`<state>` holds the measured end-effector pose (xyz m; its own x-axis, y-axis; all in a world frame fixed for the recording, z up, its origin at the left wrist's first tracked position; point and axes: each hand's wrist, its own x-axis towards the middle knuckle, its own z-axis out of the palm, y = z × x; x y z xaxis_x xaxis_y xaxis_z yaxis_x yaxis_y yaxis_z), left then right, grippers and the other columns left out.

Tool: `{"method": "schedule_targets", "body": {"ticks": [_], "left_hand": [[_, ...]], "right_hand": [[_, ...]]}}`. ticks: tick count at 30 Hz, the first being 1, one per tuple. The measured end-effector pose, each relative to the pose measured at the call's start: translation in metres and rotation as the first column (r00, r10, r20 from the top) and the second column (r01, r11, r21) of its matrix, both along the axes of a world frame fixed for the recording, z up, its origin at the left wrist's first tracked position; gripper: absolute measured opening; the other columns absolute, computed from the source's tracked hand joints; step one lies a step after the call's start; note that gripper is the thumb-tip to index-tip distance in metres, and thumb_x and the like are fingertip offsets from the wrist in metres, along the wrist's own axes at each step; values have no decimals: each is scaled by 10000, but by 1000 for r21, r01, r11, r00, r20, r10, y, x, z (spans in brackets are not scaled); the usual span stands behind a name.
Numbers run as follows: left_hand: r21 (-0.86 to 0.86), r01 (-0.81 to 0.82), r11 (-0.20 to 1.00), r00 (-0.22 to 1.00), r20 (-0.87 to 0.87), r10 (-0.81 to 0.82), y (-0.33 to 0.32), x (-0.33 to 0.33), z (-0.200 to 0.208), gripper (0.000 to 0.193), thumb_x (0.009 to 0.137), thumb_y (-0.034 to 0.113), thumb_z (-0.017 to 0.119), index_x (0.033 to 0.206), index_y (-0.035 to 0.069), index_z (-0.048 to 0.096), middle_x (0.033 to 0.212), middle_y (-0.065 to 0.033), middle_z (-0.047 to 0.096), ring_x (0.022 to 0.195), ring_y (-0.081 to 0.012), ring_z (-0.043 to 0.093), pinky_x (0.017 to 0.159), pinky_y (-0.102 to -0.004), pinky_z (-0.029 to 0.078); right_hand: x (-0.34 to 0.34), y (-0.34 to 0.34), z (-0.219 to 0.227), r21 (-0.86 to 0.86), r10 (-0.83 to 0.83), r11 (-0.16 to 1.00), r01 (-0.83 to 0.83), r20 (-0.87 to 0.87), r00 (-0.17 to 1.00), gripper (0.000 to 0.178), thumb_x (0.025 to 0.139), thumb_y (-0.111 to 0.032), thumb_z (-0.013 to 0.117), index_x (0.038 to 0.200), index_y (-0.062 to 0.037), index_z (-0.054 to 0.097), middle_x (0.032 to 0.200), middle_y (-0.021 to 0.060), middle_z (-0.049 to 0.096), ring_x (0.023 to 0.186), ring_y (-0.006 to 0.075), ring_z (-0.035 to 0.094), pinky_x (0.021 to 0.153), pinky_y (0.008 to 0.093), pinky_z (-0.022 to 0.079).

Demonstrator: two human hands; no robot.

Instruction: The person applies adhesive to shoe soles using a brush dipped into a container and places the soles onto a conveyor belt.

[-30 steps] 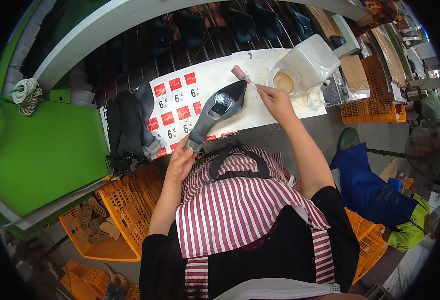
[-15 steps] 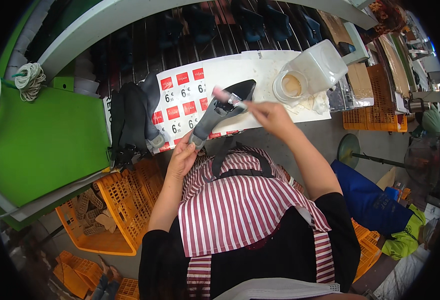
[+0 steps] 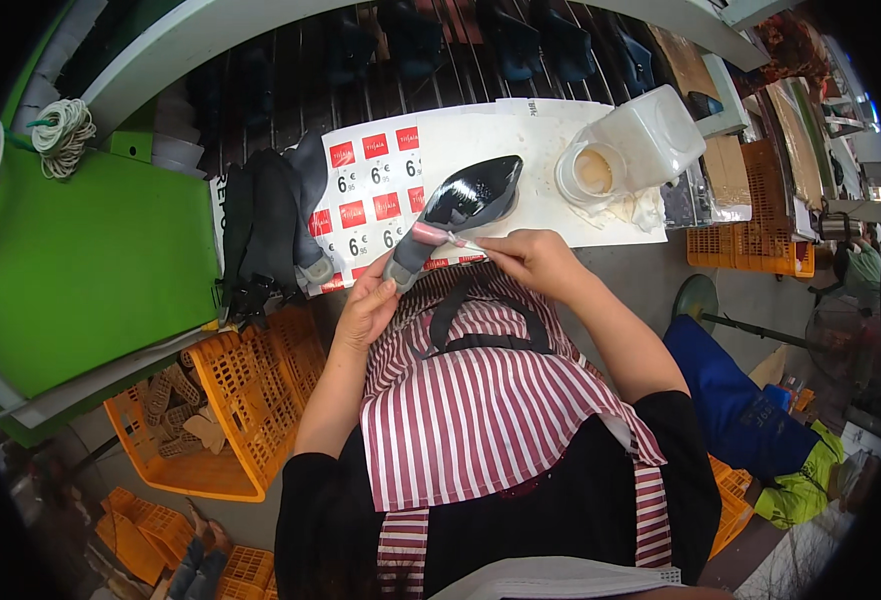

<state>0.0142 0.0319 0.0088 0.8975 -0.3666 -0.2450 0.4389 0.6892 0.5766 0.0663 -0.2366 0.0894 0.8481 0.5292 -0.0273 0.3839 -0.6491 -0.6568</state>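
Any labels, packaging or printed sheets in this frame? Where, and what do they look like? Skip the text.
Printed paper sheet: flat on the bench under the black shoe, white, rows of small red squares with dark figures at its left part.
Clear plastic jar: on its side at the sheet's right end, lid off, no label visible.
No screens or signs visible.

The left hand (image 3: 368,312) holds a black shoe (image 3: 460,208) while the right hand (image 3: 532,262) brushes it.

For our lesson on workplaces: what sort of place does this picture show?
Probably a shoe-making workshop: the left hand holds a glossy black shoe piece, dark shoe parts lie on the slatted bench, and orange plastic crates stand below.
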Motion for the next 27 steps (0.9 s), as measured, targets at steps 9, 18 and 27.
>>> {"method": "schedule_targets", "body": {"ticks": [9, 18, 27], "left_hand": [[-61, -1, 998, 1000, 7, 1, 0, -1, 5, 605, 806, 107, 620, 1323, -49, 348, 1297, -125, 459, 1218, -206, 405, 1051, -341, 239], [-90, 0, 996, 1000, 14, 1, 2, -1, 2, 588, 815, 124, 616, 1319, -40, 360, 1294, -126, 468, 1217, -212, 411, 1054, -347, 240], [-67, -4, 998, 1000, 14, 5, 0, -3, 6, 605, 816, 148, 617, 1320, -51, 348, 1291, -130, 469, 1216, -216, 414, 1056, -346, 239]], "right_hand": [[3, 8, 10, 101, -66, 993, 69, -31, 997, 242, 813, -116, 612, 1051, -92, 652, 730, 139, 623, 621, 224, 609, 582, 302, 467], [6, 15, -8, 162, -203, 963, 215, -86, 975, 222, 800, -118, 608, 1013, -106, 669, 747, 145, 626, 638, 264, 612, 572, 333, 478], [2, 19, -16, 188, -246, 949, 253, -62, 967, 247, 795, -102, 611, 1038, -107, 658, 728, 123, 627, 603, 244, 597, 556, 299, 469]]}}
